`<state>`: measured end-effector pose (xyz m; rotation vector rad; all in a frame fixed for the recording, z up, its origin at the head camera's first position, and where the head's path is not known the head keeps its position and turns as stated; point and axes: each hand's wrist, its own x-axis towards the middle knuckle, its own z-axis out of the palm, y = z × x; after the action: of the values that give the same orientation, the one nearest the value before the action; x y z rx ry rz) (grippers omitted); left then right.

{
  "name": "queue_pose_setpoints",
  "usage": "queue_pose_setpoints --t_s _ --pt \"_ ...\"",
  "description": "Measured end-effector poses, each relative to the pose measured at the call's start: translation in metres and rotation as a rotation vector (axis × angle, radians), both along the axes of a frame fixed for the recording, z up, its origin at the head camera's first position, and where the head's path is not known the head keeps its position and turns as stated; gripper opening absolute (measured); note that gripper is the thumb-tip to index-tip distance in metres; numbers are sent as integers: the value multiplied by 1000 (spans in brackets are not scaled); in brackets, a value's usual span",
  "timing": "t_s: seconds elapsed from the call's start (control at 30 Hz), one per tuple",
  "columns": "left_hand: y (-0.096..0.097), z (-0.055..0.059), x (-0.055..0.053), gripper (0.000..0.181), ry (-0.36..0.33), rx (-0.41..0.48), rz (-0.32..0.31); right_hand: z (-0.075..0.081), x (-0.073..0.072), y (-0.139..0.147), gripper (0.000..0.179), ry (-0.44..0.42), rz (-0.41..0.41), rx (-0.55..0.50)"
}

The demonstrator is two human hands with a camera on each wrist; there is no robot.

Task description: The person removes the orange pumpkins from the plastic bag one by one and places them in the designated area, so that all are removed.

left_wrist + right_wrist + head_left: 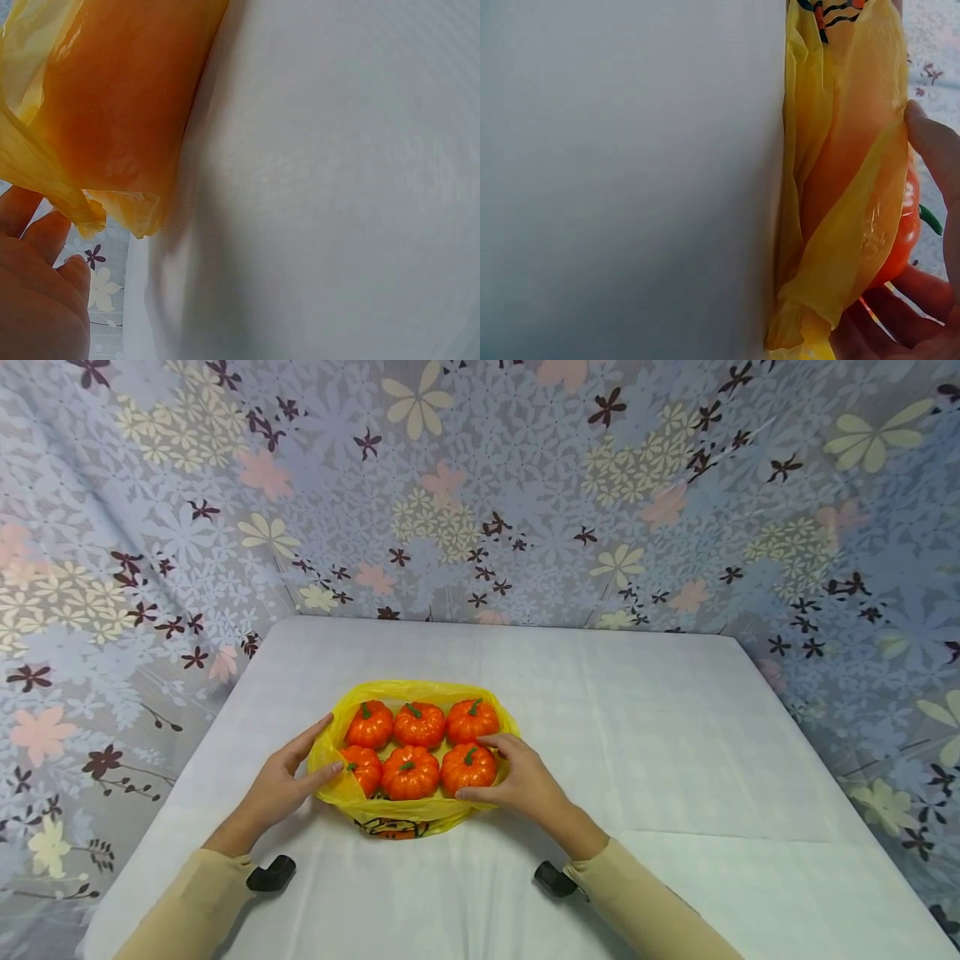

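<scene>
Yellow thin plastic bag (397,810), crinkled, sits near the middle of the table, left of centre in the head view. Long axis runs left to right, crosswise to the person; open mouth faces up. Black-and-orange print (393,828) on the side facing the person.

Inside: six glossy orange ribbed pumpkins (410,774) with short green stems, two rows of three, stems upward. Back-left stem tips away from the person, back-middle leans away and left, back-right away and right.

Left hand (281,785) at the bag's left end: thumb and fingers spread apart, thumb tip over the rim beside the front-left pumpkin (363,768), fingertips by the yellow edge. Right hand (528,785) reaches over the right end, thumb and index parted either side of the front-right pumpkin (468,770); the right wrist view has the thumb touching the bag's rim. Cannot tell if that hand grips the pumpkin or only rests there.

Surface: table under white cloth (675,735), faint creases, one straight crease on the right. Behind and at both sides, grey-blue floral fabric (540,485) with cream, pink and dark maroon flowers. Beige sleeves (183,910) on both arms, a black device (272,874) at each wrist.
</scene>
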<state>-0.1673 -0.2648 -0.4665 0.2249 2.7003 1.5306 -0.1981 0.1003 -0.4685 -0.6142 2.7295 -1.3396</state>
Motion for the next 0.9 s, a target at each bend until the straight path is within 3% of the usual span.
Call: queue_pose_setpoints --t_s 0.47,0.9 --pt "1 0 0 76 -8 18 -7 1 0 -5 85 3 13 59" --pt "-1 -2 0 77 -6 13 -5 -2 1 -7 80 16 -1 21"
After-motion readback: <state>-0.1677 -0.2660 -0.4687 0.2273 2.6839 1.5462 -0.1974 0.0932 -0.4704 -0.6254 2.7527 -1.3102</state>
